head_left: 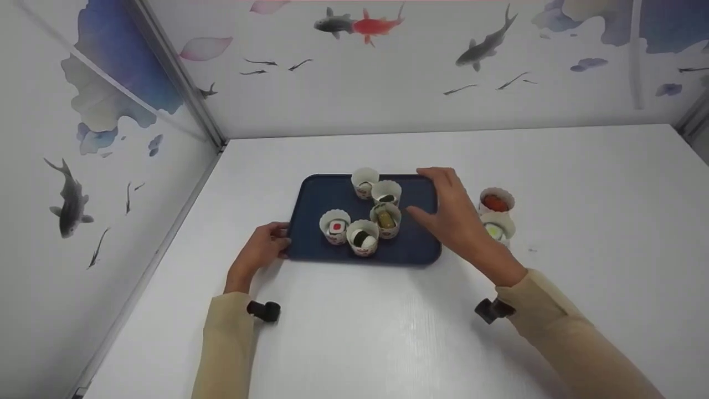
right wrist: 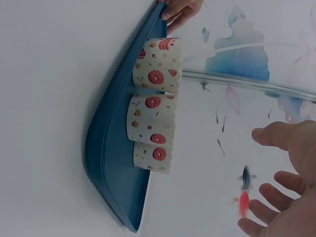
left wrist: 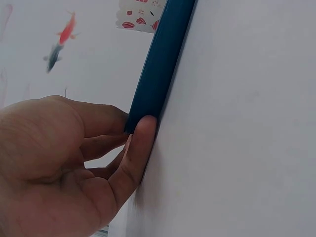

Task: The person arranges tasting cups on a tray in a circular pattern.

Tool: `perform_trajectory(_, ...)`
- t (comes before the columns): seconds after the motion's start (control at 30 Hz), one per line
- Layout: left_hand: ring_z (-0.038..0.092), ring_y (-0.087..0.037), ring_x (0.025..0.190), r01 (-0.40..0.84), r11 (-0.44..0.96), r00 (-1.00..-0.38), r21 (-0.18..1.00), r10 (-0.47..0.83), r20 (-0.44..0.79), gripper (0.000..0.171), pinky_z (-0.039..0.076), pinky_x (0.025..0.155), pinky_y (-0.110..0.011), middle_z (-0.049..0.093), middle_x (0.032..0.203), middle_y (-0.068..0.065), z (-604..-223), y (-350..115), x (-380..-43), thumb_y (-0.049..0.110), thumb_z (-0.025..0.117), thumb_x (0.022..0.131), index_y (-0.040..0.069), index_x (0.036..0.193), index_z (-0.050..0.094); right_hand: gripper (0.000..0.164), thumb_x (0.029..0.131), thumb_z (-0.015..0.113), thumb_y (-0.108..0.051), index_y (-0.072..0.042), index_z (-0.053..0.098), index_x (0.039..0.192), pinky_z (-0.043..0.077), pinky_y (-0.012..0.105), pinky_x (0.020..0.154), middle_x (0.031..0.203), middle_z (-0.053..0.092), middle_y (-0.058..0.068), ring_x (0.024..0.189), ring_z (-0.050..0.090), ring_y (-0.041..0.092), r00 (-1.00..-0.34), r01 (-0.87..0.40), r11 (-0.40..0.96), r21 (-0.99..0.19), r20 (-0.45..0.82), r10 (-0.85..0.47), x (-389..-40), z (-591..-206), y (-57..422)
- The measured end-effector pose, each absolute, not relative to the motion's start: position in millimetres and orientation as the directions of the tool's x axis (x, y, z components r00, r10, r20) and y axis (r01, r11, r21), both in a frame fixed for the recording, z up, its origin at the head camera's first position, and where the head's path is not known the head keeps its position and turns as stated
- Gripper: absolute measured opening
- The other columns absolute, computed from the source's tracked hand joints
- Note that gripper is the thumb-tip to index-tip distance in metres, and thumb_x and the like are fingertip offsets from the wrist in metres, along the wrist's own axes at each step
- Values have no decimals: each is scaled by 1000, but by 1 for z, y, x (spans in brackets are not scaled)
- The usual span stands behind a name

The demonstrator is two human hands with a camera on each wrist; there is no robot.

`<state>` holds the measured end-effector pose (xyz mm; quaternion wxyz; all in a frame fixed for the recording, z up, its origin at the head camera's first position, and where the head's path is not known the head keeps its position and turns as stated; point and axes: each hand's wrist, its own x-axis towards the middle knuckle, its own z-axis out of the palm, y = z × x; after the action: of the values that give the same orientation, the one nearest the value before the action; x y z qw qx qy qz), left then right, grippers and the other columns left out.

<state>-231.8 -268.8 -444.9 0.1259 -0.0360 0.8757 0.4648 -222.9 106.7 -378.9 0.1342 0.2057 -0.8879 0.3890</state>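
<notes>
With the left hand (head_left: 260, 247), gripping the tray (head_left: 321, 194) by its left edge near the front corner, closing thumb and fingers about the rim, probably to stop any sliding from out of the way. With the right hand (head_left: 457, 219), holding nothing: poised over the right edge, spread wide between thumb and fingers, seemingly to touch nothing nearby. Beneath everything, level and within reach of both sides: the white table (head_left: 332, 343). On it, laid flat between the hands, presumably as a stable base: the tray. On that, standing upright and close together, likely to keep the contents in: five cups (head_left: 363, 250). Outside the rim, to the right, close to each other: two more cups (head_left: 508, 226). Inside, smallest of all: a red-centred piece (head_left: 336, 226) at front left, a dark-banded piece (head_left: 363, 239) beside it, a brown piece (head_left: 386, 219) behind; off the tray, an orange-red piece (head_left: 494, 203) and a green-and-white piece (head_left: 493, 231), all set low, perhaps against spilling.
</notes>
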Motion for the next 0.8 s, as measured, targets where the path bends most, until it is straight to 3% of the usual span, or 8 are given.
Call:
perform_trajectory(0.27, 65, -29, 108, -168, 571, -968, 804, 57, -243, 46, 60, 81, -29, 55, 134, -29, -446, -271, -232, 1, 49, 102, -6, 147, 42, 67, 86, 78, -8, 0, 44, 143, 45, 52, 110, 142, 44, 21, 134, 45, 36, -867, -461, 694, -553, 447, -220, -221, -378, 146)
perform_trajectory(0.4, 65, -29, 109, -164, 572, -967, 804, 66, -244, 47, 60, 81, -29, 54, 134, -29, -447, -270, -234, 1, 50, 102, -6, 147, 42, 68, 82, 80, -4, 2, 46, 141, 43, 52, 99, 139, 46, 25, 109, 51, 37, -861, -449, 720, -530, 471, -191, -219, -381, 166)
perform_trajectory(0.47, 65, -29, 108, -170, 577, -967, 799, 60, -248, 47, 60, 82, -29, 54, 134, -29, -447, -269, -235, 2, 50, 102, -6, 147, 42, 67, 82, 80, -4, 2, 46, 140, 46, 52, 97, 138, 45, 26, 106, 50, 37, -875, -422, 718, -554, 457, -163, -217, -384, 174)
perform_trajectory(0.63, 64, -30, 110, -175, 577, -967, 798, 54, -251, 47, 60, 82, -29, 54, 134, -28, -445, -269, -236, 2, 50, 102, -4, 148, 42, 64, 86, 77, -8, -2, 46, 141, 51, 61, 100, 143, 41, 28, 127, 45, 48, -940, -282, 715, -640, 335, -72, -212, -392, 187)
perform_trajectory(0.8, 64, -29, 111, -181, 571, -964, 800, 56, -259, 47, 60, 82, -28, 54, 135, -27, -445, -269, -235, 1, 50, 102, -4, 148, 42, 74, 87, 77, -14, -1, 37, 147, 47, 65, 102, 147, 33, 32, 126, 44, 51, -974, -173, 724, -667, 225, -26, -208, -398, 197)
